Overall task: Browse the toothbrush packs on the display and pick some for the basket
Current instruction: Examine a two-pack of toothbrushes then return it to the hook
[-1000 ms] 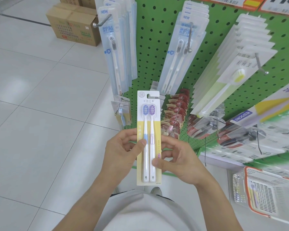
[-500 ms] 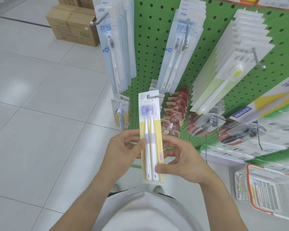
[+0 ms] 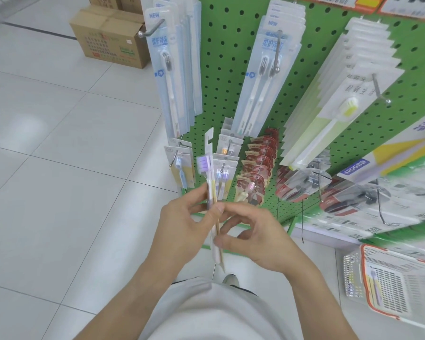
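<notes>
A twin toothbrush pack [image 3: 211,177] with a yellow card and purple bristles stands edge-on in front of me, its side facing the camera. My left hand [image 3: 182,231] pinches its left side with thumb and fingers. From the right, my right hand [image 3: 258,239] pinches its lower part between thumb and fingertips. More toothbrush packs hang on the green pegboard display [image 3: 233,69] behind: blue-white packs [image 3: 172,69], a second blue-white row [image 3: 268,69], a yellow-bristle row [image 3: 339,99]. The white basket [image 3: 388,285] with an orange rim sits at the lower right, with a pack lying in it.
Small packs [image 3: 182,168] and red packs [image 3: 258,165] hang on lower hooks. Metal hook ends stick out toward me. Cardboard boxes [image 3: 108,38] stand on the white tiled floor at the upper left. Boxed goods [image 3: 378,177] fill the shelf at right.
The pack has been turned from face-on to edge-on between both hands. My view has shifted slightly closer to the display.
</notes>
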`<state>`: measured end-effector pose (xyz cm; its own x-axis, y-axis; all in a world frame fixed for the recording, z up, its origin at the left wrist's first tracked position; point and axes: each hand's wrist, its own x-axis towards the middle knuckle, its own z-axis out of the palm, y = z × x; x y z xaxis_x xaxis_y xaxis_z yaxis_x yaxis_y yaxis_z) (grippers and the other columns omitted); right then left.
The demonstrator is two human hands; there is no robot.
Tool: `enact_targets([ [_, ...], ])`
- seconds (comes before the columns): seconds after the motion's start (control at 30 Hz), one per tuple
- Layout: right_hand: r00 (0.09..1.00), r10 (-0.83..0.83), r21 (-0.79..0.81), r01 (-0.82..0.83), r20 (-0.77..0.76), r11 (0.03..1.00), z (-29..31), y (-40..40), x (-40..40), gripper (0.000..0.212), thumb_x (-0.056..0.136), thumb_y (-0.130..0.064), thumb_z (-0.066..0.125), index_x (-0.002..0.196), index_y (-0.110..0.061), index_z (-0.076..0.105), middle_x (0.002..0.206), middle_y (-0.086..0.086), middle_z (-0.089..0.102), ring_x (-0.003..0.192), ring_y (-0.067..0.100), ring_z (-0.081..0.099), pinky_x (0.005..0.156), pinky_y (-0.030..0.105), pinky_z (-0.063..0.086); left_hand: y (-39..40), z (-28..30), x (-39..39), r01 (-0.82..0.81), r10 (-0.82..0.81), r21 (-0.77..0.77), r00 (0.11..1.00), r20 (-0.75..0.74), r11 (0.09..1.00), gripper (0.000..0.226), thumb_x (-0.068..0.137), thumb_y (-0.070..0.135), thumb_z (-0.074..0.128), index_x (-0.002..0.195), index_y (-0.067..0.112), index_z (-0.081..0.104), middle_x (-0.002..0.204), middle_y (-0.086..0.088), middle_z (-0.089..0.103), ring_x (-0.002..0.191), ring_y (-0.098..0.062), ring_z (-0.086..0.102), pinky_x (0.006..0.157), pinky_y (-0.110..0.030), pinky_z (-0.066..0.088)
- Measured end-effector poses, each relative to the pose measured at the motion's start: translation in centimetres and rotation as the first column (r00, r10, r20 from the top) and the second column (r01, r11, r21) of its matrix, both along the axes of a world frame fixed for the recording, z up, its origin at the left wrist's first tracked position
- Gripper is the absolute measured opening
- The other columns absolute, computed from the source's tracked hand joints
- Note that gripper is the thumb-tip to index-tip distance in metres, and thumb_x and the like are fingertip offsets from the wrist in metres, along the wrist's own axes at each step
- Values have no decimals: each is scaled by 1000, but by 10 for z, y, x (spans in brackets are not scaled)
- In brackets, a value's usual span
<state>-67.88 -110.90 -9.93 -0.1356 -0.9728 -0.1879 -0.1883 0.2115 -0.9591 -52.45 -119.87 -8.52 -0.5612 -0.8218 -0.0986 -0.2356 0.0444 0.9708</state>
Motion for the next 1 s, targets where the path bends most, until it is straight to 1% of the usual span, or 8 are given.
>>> enact_targets([
  [0.1, 994, -99, -58, 96, -50, 994, -6, -1, 0, 39, 86, -13, 80, 120, -33, 73, 112, -3, 65, 103, 14, 65, 76, 29, 56, -1, -1, 2, 44, -44, 10, 999, -21, 999, 35, 102, 10, 56, 121, 37, 67, 108, 22, 75, 103, 2, 69, 88, -11, 49],
  [0.17, 975, -208, -114, 200, -71, 973, -8, -4, 0, 34, 87, -12, 80, 115, -32, 74, 111, -5, 65, 106, 14, 64, 79, 26, 55, -1, -4, 3, 44, -43, 75, 999, -21, 996, 34, 104, 7, 51, 125, 28, 69, 109, 15, 76, 104, -5, 71, 92, -23, 53],
  [0.27, 918, -388, -142, 375, -77, 916, -9, -11, -2, 37, 85, -11, 81, 112, -33, 69, 108, -3, 67, 97, 12, 66, 74, 28, 56, -2, -9, 3, 31, -26, 198, 999, -25, 980, 31, 105, 7, 48, 119, 22, 72, 100, 3, 79, 96, -19, 74, 87, -33, 58],
  [0.4, 861, -504, -93, 509, 75, 856, -1, -18, -9, 35, 86, -12, 80, 114, -24, 64, 99, -1, 72, 74, 13, 68, 61, 34, 58, -5, -11, 5, 46, -38, 305, 999, -32, 951, 26, 104, 8, 50, 114, 17, 72, 96, -3, 79, 87, -20, 75, 71, -25, 56],
  [0.5, 849, -504, -100, 522, 161, 847, 4, -21, -11, 22, 90, -7, 74, 110, -14, 67, 86, 7, 76, 59, 15, 63, 45, 27, 49, -5, -12, 4, 81, -78, 380, 997, -24, 921, 24, 104, 8, 51, 114, 13, 72, 98, -4, 79, 90, -21, 76, 75, -31, 60],
  [0.63, 862, -460, -100, 487, 210, 867, 2, -23, -11, 12, 92, -5, 71, 102, -11, 71, 81, 8, 78, 50, 15, 56, 40, 27, 41, -6, -13, 2, 32, -13, 416, 999, -49, 909, 20, 98, 3, 60, 114, 12, 67, 100, -2, 78, 93, -23, 75, 84, -41, 61],
  [0.8, 882, -393, -35, 415, 258, 909, -2, -24, -6, 13, 91, -7, 71, 105, -9, 72, 83, 14, 77, 57, 18, 57, 43, 25, 42, -10, -9, -4, -156, 168, 230, 985, -35, 961, 29, 88, 11, 75, 114, 21, 65, 97, 10, 77, 80, -14, 75, 62, -21, 55],
  [1.0, 873, -375, 53, 378, 312, 924, -7, -25, -7, 16, 93, -8, 70, 108, -9, 71, 84, 16, 77, 59, 16, 59, 46, 26, 42, -10, -7, -3, -189, 196, 202, 981, -13, 961, 35, 87, 11, 76, 118, 25, 64, 99, 5, 76, 71, -18, 75, 56, -26, 58],
])
